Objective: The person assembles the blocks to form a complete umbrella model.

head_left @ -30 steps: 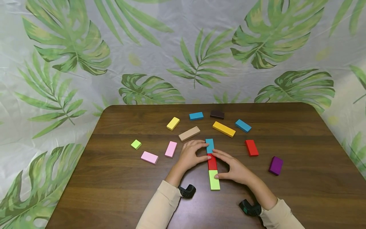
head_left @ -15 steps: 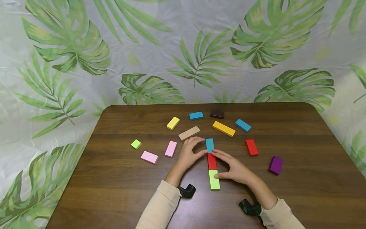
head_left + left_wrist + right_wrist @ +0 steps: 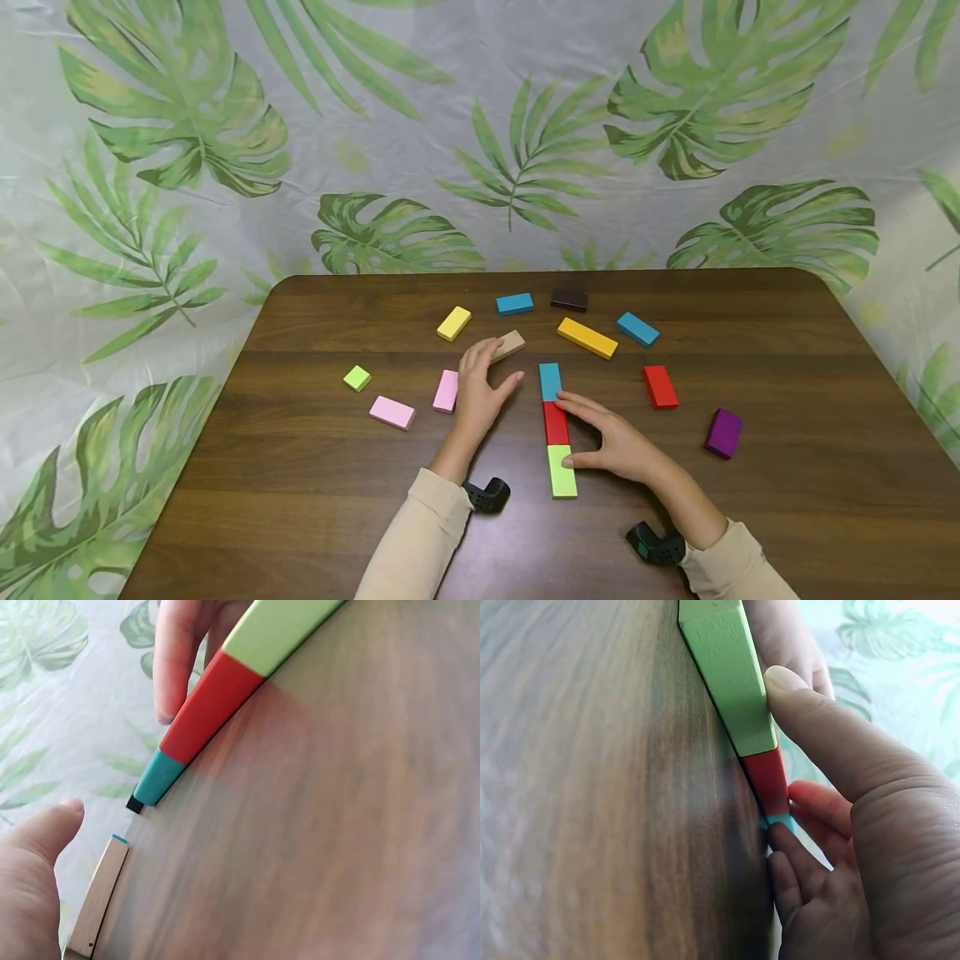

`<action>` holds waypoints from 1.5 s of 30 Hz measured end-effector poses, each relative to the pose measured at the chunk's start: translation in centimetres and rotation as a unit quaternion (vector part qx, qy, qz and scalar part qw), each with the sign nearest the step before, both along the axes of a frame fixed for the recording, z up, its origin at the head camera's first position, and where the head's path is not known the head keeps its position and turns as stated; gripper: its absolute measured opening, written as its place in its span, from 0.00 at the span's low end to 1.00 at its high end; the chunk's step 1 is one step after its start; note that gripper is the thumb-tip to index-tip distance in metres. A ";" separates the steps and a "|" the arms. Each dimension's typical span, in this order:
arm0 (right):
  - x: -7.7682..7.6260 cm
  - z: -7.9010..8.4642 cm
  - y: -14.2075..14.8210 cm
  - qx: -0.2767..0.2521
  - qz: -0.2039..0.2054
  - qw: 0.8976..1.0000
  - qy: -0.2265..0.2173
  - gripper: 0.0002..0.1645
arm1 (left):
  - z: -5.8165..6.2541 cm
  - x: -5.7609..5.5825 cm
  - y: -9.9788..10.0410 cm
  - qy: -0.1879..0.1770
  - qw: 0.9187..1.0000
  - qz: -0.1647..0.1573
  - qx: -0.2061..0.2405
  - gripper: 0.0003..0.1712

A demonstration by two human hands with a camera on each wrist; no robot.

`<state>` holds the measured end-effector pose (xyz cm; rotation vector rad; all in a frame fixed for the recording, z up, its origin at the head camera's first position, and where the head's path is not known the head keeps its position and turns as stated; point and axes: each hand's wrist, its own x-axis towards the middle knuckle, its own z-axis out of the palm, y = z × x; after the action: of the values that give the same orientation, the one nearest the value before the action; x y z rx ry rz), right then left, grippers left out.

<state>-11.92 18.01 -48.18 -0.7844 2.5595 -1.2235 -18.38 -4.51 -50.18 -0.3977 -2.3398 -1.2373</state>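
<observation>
A lime green block (image 3: 562,473), a red block (image 3: 557,425) and a blue block (image 3: 551,382) lie end to end in a straight row. Beside this row my right hand (image 3: 618,442) rests, its thumb at the green block's edge and its fingertips where blue meets red. The right wrist view shows the right thumb (image 3: 810,712) lying along the green block. My left hand (image 3: 480,390) is left of the row, thumb spread, fingers over the left end of a plain wooden block (image 3: 512,343). That hand partly covers a pink block (image 3: 445,392).
Beyond the hands lie a yellow block (image 3: 453,323), a blue block (image 3: 514,304), a dark block (image 3: 570,301) and an orange block (image 3: 587,338). Another red block (image 3: 661,387) and a purple block (image 3: 723,433) are at right. Leftward are a second pink block (image 3: 392,412) and a small green block (image 3: 357,378).
My left hand has let go of the blue block and moved left to the wooden block. The right hand and the row have stayed in place.
</observation>
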 end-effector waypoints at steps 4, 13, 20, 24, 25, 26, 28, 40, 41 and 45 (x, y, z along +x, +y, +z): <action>0.0 0.0 0.0 -0.001 0.000 1.000 0.002 0.46 | -0.1 -0.2 -0.1 -0.031 0.999 0.027 0.012 0.31; 0.0 0.0 0.0 0.002 -0.002 1.000 0.000 0.46 | -0.1 -0.7 -0.4 -0.087 0.995 0.057 0.005 0.31; 0.0 0.0 0.0 -0.002 0.001 1.000 0.003 0.46 | 0.2 -1.5 -0.9 -0.105 0.991 0.071 -0.029 0.28; 0.0 0.0 0.0 0.000 0.001 1.000 0.002 0.46 | 0.4 -1.8 -1.1 -0.108 0.990 0.075 -0.054 0.25; 0.0 0.0 0.0 0.000 0.001 1.000 0.002 0.46 | 0.5 -1.8 -1.2 -0.109 0.989 0.076 -0.058 0.24; 0.0 0.0 0.0 0.000 0.001 1.000 0.001 0.46 | 0.5 -1.9 -1.2 -0.111 0.989 0.075 -0.062 0.23; 0.0 0.0 0.0 0.000 0.001 1.000 0.001 0.46 | 0.5 -2.0 -1.3 -0.112 0.989 0.074 -0.066 0.21; 0.0 0.2 0.0 0.001 0.003 1.000 -0.002 0.46 | 0.9 -2.3 -1.3 -0.115 0.990 0.029 -0.073 0.19; 0.0 0.2 0.0 0.001 0.003 1.000 -0.003 0.46 | 1.0 -2.3 -1.2 -0.113 0.990 0.023 -0.076 0.19; 0.0 0.1 0.1 0.000 0.004 1.000 -0.005 0.46 | 1.3 -2.6 -1.1 -0.106 0.991 0.001 -0.084 0.19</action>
<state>-11.92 18.07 -48.08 -0.7840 2.5459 -1.2220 -20.94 -5.57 -48.91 -0.3324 -2.6355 -1.1330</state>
